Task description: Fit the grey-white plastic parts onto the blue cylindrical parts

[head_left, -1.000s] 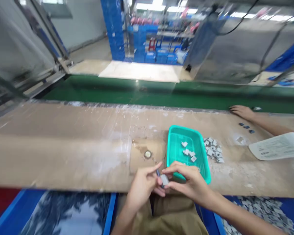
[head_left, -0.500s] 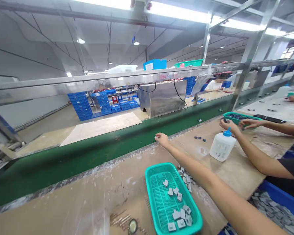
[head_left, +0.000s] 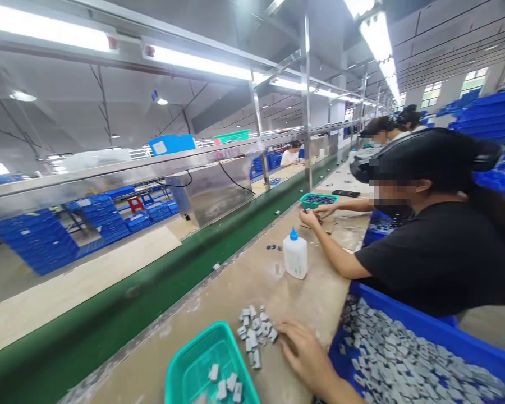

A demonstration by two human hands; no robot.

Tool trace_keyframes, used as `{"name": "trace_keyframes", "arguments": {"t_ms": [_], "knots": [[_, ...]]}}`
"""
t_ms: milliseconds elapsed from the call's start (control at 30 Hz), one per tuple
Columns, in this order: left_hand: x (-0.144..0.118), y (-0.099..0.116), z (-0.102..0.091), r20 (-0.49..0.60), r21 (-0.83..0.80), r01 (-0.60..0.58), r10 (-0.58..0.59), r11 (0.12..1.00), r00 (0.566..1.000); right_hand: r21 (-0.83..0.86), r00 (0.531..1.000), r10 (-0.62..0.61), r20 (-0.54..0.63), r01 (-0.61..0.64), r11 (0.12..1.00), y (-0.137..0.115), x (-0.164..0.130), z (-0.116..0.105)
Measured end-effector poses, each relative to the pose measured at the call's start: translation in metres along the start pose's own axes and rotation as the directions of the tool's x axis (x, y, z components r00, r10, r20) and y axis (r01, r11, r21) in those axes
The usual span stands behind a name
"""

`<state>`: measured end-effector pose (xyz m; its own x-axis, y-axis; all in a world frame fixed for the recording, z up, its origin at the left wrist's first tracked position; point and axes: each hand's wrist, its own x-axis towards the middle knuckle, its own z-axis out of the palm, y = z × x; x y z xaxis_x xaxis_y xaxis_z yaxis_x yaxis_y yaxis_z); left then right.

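Note:
My right hand (head_left: 306, 352) lies low on the brown worktop, fingers spread and pointing at a small heap of grey square parts (head_left: 255, 331), its fingertips touching the heap's edge. Nothing shows in its grasp. Left of the heap stands a teal mesh basket (head_left: 193, 365) holding a few of the same grey parts. My left hand is out of the picture.
A blue bin (head_left: 408, 359) full of grey parts sits at my right. Further along, a white bottle with a blue cap (head_left: 295, 256) stands by a co-worker in a black shirt (head_left: 437, 252), whose hands are at another teal basket (head_left: 318, 199). A green conveyor belt (head_left: 160, 280) runs along the far side.
The view has swung right along the line. My right hand, stretched out to the belt edge half a second ago, is back down at the heap. My left hand has left the view.

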<state>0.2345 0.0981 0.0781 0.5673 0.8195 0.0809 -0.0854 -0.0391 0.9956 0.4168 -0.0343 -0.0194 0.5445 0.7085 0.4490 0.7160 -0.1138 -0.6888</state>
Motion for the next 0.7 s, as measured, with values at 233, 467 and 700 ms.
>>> {"name": "trace_keyframes", "arguments": {"t_ms": [233,467,700], "knots": [[0.111,0.005,0.196,0.255,0.434,-0.28,0.182,0.856,0.95,0.147,0.94,0.23,-0.251,-0.198,0.969,0.014,0.008,0.008],[0.141,-0.042,0.27,0.065,0.393,-0.289,0.287,0.873,0.956,0.096,0.931,0.312,-0.188,-0.299,0.95,0.028,0.016,0.017],[0.068,0.023,0.204,-0.077,0.322,-0.409,0.454,0.854,0.888,0.296,0.915,0.265,-0.303,-0.174,0.939,0.019,0.004,-0.008]]}}
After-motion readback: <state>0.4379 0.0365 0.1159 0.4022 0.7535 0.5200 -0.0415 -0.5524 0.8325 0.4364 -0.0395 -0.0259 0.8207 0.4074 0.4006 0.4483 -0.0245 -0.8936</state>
